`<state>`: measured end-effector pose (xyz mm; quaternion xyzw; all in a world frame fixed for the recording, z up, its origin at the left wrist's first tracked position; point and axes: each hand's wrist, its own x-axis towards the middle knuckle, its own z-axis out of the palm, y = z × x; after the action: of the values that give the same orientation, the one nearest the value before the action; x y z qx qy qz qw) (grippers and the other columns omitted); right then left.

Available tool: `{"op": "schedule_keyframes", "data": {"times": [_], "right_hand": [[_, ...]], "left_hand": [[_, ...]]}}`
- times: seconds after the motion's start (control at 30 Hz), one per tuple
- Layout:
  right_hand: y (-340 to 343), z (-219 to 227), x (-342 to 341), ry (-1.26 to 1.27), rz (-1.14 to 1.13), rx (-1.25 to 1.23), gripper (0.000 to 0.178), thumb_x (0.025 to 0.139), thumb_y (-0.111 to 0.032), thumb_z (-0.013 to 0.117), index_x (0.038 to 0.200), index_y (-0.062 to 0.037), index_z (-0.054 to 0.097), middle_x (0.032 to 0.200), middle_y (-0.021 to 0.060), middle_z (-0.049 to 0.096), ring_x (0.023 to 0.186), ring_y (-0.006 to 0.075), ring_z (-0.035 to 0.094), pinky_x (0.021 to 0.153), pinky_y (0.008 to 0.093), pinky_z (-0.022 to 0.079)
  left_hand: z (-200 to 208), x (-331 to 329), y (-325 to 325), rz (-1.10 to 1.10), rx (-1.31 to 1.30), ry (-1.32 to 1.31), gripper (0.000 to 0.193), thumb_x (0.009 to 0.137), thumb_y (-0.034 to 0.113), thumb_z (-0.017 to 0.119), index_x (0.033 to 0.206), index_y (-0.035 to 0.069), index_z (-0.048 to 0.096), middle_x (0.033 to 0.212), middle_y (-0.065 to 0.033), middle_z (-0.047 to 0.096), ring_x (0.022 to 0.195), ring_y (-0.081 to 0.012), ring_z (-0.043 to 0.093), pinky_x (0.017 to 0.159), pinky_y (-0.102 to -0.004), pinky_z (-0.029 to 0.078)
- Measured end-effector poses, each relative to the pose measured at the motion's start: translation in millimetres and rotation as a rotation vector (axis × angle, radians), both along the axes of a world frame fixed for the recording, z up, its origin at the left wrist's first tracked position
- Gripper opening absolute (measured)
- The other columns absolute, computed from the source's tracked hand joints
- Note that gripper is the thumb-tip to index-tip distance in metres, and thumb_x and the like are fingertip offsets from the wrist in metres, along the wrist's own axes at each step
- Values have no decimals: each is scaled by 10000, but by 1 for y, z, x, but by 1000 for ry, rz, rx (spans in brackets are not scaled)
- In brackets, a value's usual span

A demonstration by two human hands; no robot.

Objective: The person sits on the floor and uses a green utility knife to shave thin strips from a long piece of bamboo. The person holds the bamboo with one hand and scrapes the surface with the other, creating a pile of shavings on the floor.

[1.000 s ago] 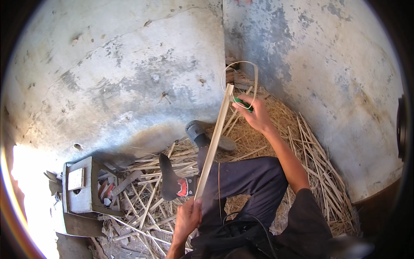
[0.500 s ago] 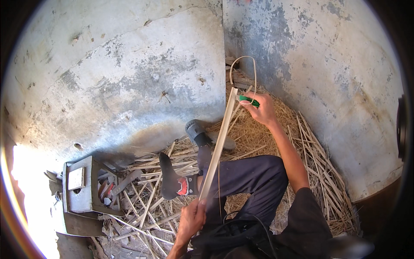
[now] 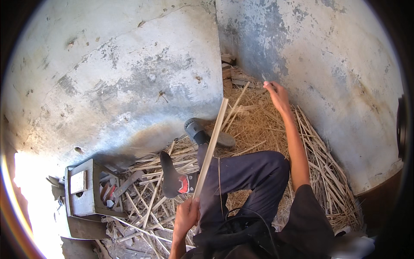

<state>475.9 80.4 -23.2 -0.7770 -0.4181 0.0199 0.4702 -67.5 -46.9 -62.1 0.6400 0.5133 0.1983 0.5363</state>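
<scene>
- Left hand (image 3: 186, 214): gripping the pale strip (image 3: 211, 146) near its lower end.
- Right hand (image 3: 278, 96): fingers closed on a slim tool (image 3: 264, 77), perhaps a blade; too small to be sure.
- Strip: slanting up over dark trousers (image 3: 258, 170).
- Step, seemingly: shaving the strip; another stroke needs blade at tip, left grip steady.
- Beyond: straw (image 3: 258, 116).

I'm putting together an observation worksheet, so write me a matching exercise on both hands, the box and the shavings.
Column one
1. Left hand
2. Right hand
3. Box
4. Fine shavings

Column two
A. Whitish, with a dark hole in its front
B. Raised, clear of the strip
C. Golden brown, heaped toward the corner of the walls
D. Holding the pale strip

Right pairs: 1-D, 2-B, 3-A, 4-C
</scene>
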Motion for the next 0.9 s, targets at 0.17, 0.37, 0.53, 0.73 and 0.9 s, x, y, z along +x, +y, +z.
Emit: {"op": "schedule_keyframes", "data": {"times": [0.17,0.37,0.53,0.73,0.9], "right_hand": [[6,31,-65,283,369,22,668,1056,-643,606,1411,-88,710,790,42,664,587,101,534,561,364,444],[13,71,-117,513,742,122,603,1114,-553,586,1499,-93,642,739,-49,530,459,30,320,437,244,262],[26,79,-137,559,725,147,497,1108,-483,630,1249,-22,751,812,18,692,465,43,450,426,206,313],[22,73,-128,740,750,433,357,1099,-376,677,1157,-35,764,836,54,732,608,87,702,409,191,338],[8,77,-109,758,678,577,345,1084,-365,705,1140,-30,764,793,44,723,589,90,679,411,202,316]], "left_hand": [[18,11,23,49,51,-111,408,1157,302,560,880,8,617,562,-38,584,445,-110,565,445,-291,427],[24,21,40,-27,27,-191,379,1162,286,557,919,7,638,598,-29,585,472,-102,571,467,-302,443],[22,27,44,-76,61,-164,328,1150,262,591,957,1,638,645,-17,600,547,-98,607,525,-301,470],[6,15,55,-206,74,-382,259,1117,192,665,1254,-28,661,895,-43,725,850,-110,696,760,-287,542],[-9,-6,65,-324,152,-411,359,1146,217,614,1393,-43,624,1109,-106,751,1024,-149,687,921,-331,551]]}}
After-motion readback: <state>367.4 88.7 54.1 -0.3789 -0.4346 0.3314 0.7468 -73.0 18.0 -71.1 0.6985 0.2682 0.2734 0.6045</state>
